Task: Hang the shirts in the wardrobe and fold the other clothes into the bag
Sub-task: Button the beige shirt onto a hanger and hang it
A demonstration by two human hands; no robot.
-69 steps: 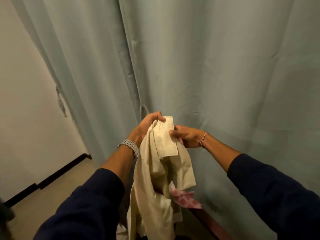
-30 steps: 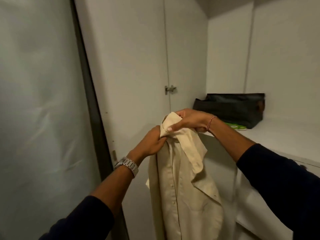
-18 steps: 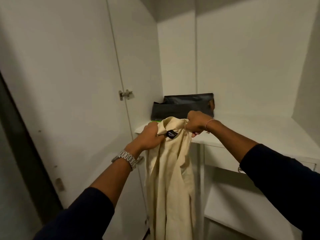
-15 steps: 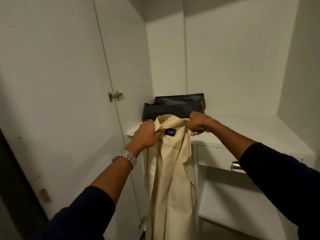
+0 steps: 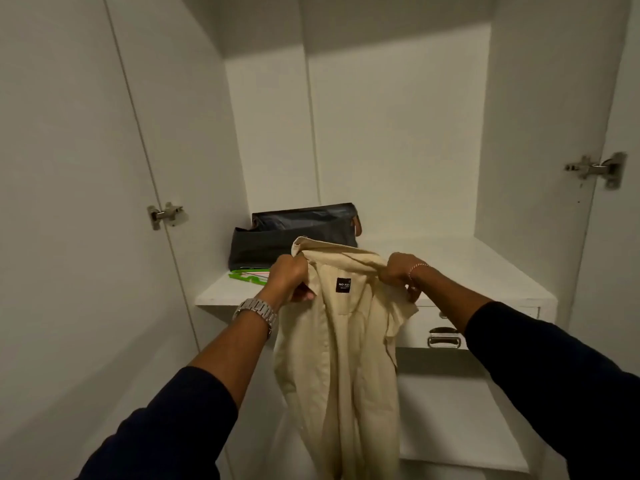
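Note:
A cream shirt [image 5: 341, 362] with a black neck label hangs in front of the open white wardrobe [image 5: 391, 140]. My left hand [image 5: 289, 282] grips its collar on the left side, and my right hand [image 5: 401, 275] grips the collar on the right, spreading it. A dark bag [image 5: 294, 233] stands open at the back left of the wardrobe shelf [image 5: 467, 268], behind the shirt's collar. A green hanger [image 5: 247, 274] lies flat on the shelf just in front of the bag, left of my left hand.
Both wardrobe doors [image 5: 69, 202] stand open, with metal hinges on each side. Under the shelf is a drawer with a metal handle [image 5: 445, 337], and a lower shelf [image 5: 457, 424] sits below it. No hanging rail shows in view.
The view has turned from a curtain to the open wardrobe and centred on it. My hands have shifted along the collar and spread it, so the neck label now faces me.

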